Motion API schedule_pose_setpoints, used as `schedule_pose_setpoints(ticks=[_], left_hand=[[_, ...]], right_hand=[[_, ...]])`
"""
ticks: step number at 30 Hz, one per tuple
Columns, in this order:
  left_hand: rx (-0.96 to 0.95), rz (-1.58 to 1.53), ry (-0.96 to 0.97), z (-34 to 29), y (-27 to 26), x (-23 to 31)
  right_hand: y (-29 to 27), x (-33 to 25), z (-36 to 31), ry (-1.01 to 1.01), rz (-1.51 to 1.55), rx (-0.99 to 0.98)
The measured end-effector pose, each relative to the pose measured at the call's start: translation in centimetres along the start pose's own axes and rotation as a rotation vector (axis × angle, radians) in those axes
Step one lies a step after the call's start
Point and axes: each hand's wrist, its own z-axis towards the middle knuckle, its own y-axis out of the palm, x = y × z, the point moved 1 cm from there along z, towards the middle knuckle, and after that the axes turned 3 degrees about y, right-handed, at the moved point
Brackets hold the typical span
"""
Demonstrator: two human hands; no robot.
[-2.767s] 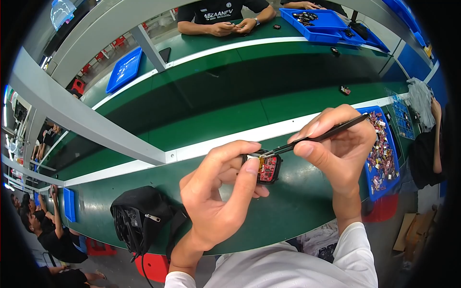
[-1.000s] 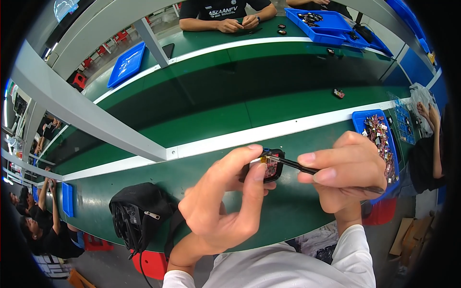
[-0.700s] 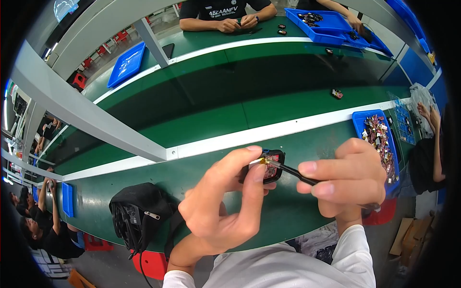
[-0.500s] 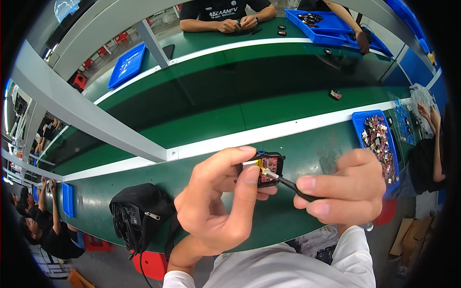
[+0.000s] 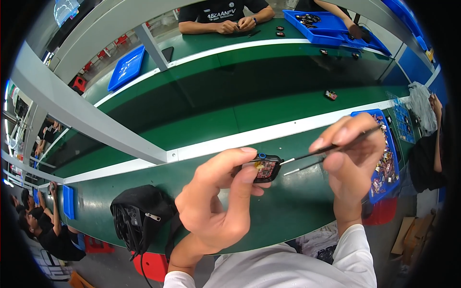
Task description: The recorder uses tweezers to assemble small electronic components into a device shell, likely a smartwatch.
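Between thumb and fingers, my left hand (image 5: 218, 197) grips a small black-cased electronic device (image 5: 267, 170). Its open side shows a red circuit board with yellow tape, and a blue ring sits on its top edge. My right hand (image 5: 353, 151) holds black tweezers (image 5: 314, 154) with pale tips. The tweezer tips are spread apart, just right of the device's casing. One tip lies close to the casing's edge; I cannot tell whether it touches.
A blue tray (image 5: 384, 163) of small red-board parts stands right of my right hand. A black bag (image 5: 141, 211) lies left on the green table. A single device (image 5: 331, 95) lies on the green belt beyond. Across it, a co-worker's hands (image 5: 237, 25) work near blue trays (image 5: 317, 29).
My right hand has drawn the tweezers out of the device, up and right, and their tips have spread. The left hand has tilted the device slightly. Devices on the belt have shifted slightly left.
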Motion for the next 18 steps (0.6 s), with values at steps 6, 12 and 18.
schedule_pose_setpoints(ticks=[6,12,18], left_hand=[[-0.039,0.216,0.163,-0.14,0.03,-0.54],[-0.018,0.510,0.414,-0.27,0.35,-0.70],[-0.010,0.613,0.478,-0.46,0.60,-0.93]], right_hand=[[-0.19,0.60,0.41,0.126,-0.004,-0.022],[-0.56,0.87,0.87,0.262,0.078,-0.028],[-0.53,0.99,1.14,0.321,0.118,-0.051]])
